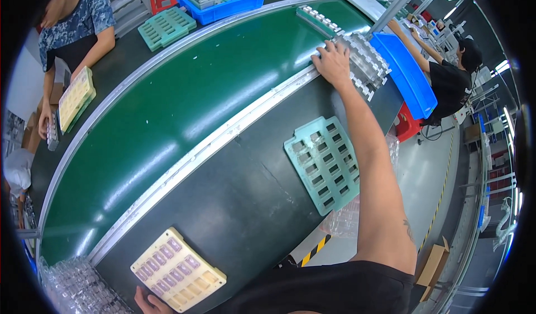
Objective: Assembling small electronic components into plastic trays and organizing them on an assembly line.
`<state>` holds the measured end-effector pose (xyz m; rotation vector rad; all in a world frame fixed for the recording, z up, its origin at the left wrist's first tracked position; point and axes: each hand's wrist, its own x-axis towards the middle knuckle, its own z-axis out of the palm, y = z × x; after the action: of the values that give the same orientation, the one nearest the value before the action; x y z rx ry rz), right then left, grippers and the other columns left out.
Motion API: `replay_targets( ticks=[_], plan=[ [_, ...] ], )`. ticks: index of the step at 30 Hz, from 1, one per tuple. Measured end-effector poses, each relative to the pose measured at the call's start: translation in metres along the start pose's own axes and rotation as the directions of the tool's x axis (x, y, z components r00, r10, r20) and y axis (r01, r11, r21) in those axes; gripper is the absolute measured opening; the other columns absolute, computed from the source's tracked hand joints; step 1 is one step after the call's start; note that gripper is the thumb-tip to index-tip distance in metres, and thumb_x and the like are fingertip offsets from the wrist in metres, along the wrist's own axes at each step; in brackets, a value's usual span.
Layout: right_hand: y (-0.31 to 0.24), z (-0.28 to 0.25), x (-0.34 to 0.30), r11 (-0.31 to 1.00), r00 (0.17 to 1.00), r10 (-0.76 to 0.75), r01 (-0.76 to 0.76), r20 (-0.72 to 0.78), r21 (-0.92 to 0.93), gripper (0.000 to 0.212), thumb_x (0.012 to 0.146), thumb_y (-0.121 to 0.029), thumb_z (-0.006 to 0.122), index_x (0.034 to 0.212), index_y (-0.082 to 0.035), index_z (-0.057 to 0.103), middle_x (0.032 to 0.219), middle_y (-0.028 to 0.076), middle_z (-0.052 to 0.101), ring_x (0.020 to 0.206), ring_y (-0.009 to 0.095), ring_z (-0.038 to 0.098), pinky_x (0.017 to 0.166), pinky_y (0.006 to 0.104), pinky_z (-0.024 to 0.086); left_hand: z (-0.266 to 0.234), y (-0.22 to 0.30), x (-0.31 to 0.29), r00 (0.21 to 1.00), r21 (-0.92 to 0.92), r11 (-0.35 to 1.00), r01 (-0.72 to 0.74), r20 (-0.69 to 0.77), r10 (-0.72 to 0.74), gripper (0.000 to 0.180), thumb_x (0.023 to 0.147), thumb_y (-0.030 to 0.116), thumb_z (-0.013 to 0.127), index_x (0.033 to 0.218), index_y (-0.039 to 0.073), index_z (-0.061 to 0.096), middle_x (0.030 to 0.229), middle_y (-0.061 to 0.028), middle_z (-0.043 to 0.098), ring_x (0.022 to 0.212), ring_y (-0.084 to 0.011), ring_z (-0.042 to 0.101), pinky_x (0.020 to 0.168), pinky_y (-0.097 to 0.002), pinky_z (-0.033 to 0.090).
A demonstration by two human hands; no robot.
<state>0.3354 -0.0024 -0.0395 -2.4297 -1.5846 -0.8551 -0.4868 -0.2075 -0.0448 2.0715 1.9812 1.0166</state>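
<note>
Green belt (167, 129) and blue bin (410, 82) border grey strips (368, 60).

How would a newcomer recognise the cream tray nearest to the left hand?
Find the dark near worktop beside the green belt. Toward its left end, by the left hand, is the cream tray. Unlike the teal tray, it holds small purplish pieces.

Glossy belt, matt counter

The green belt (184, 90) looks smooth and glossy, edged by a pale metal rail (234, 128). On its near side, the dark counter (251, 174) is matt and scratched, bearing a cream tray (218, 274) and a green tray (324, 156), both satin plastic. At the belt's far end, grey strips (365, 62) shine like metal beside a smooth blue plastic bin (410, 79); crinkly clear plastic (84, 286) glints at its near end.
</note>
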Motion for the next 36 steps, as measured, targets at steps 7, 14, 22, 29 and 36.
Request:
replay_targets(
  ticks=[7, 14, 22, 29, 36],
  plan=[
    [-0.02, -0.034, -0.033, 0.983, 0.986, -0.031, 0.06, -0.162, 0.174, 0.037, 0.089, -0.039, 0.07, 0.12, -0.019, 0.072, 0.132, 0.012, 0.061, 0.124, 0.037, 0.052, 0.104, 0.0544, 0.04, 0.002, -0.011, -0.002, 1.0, -0.031, 0.999, -0.01, 0.023, 0.011, 0.04, 0.108, 0.024, 0.047, 0.126, -0.009, 0.06, 0.109, -0.0194, 0.062, 0.098, -0.0316, 0.064, 0.087, -0.0402, 0.051],
    [-0.058, -0.141, -0.165, 0.857, 0.991, 0.073, -0.119, 0.11, 0.502, 0.038, 0.09, -0.036, 0.07, 0.122, -0.015, 0.071, 0.128, 0.014, 0.062, 0.121, 0.038, 0.052, 0.105, 0.0478, 0.043, 0.005, -0.015, -0.001, 1.0, -0.194, 0.981, 0.019, -0.011, -0.022, 0.036, 0.108, 0.02, 0.047, 0.127, -0.008, 0.061, 0.112, -0.0174, 0.062, 0.103, -0.0283, 0.064, 0.09, -0.0367, 0.052],
    [-0.023, -0.156, -0.291, 0.779, 0.896, 0.379, -0.443, 0.231, 0.444, 0.045, 0.094, -0.036, 0.067, 0.126, -0.004, 0.067, 0.121, 0.023, 0.064, 0.116, 0.038, 0.058, 0.103, 0.045, 0.044, -0.007, -0.026, -0.004, 0.998, -0.276, 0.96, 0.05, -0.032, -0.061, 0.029, 0.103, 0.004, 0.048, 0.126, -0.007, 0.062, 0.114, -0.0154, 0.064, 0.099, -0.0217, 0.063, 0.088, -0.0324, 0.052],
    [0.015, -0.153, -0.328, 0.642, 0.856, 0.458, -0.504, 0.239, 0.578, 0.05, 0.097, -0.039, 0.065, 0.125, 0.003, 0.067, 0.116, 0.024, 0.067, 0.112, 0.037, 0.062, 0.1, 0.0431, 0.046, 0.008, 0.004, 0.019, 0.997, -0.387, 0.919, -0.075, -0.057, 0.058, 0.024, 0.095, 0.001, 0.057, 0.115, -0.002, 0.069, 0.103, -0.0142, 0.067, 0.089, -0.0212, 0.065, 0.077, -0.0281, 0.051],
    [-0.005, -0.156, -0.309, 0.838, 0.887, 0.382, -0.45, 0.258, 0.307, 0.053, 0.097, -0.048, 0.062, 0.127, -0.005, 0.066, 0.119, 0.025, 0.065, 0.111, 0.041, 0.061, 0.097, 0.0471, 0.047, 0.0, 0.005, 0.013, 0.999, -0.444, 0.896, -0.006, -0.05, -0.018, 0.023, 0.095, 0.006, 0.063, 0.116, 0.0, 0.07, 0.103, -0.0098, 0.068, 0.08, -0.0153, 0.066, 0.072, -0.0282, 0.053]
  ],
)
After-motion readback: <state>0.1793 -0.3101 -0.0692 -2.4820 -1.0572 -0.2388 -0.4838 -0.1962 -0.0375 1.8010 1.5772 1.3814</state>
